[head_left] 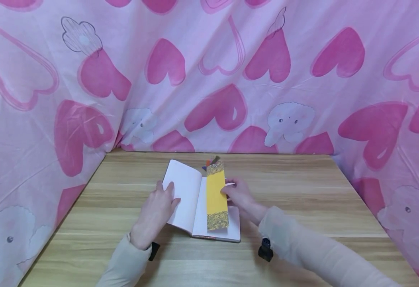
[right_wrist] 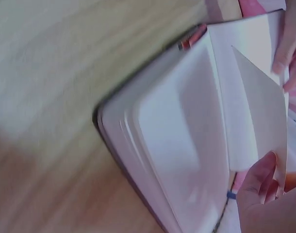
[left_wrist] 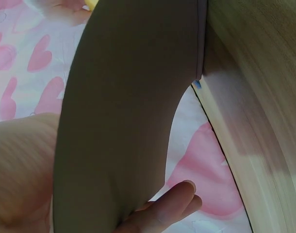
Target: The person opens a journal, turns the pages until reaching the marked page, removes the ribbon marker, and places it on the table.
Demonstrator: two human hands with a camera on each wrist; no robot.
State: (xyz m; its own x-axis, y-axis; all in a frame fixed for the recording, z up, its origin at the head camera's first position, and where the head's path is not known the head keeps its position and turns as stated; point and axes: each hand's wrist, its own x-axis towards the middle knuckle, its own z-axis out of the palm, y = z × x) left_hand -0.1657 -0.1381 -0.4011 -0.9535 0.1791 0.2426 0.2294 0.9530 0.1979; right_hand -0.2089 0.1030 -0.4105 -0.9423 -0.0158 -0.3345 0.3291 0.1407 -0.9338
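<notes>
An open notebook (head_left: 184, 199) with blank white pages lies on the table, its left side lifted at a slant. My left hand (head_left: 157, 209) grips that raised side by its outer edge; in the left wrist view its fingers (left_wrist: 174, 201) show past the dark cover (left_wrist: 123, 107). Between thumb and fingers, my right hand (head_left: 239, 193) pinches the right edge of a yellow bookmark (head_left: 215, 193) with dark lace-patterned ends. The bookmark stands over the right-hand page, and its pale back (right_wrist: 267, 107) shows in the right wrist view.
The wooden table (head_left: 302, 179) spreads around the notebook. A pink heart-print curtain (head_left: 209, 75) hangs behind it and along both sides. Small dark and orange pieces (head_left: 208, 162) show at the bookmark's top. Each wrist wears a black device (head_left: 265, 250).
</notes>
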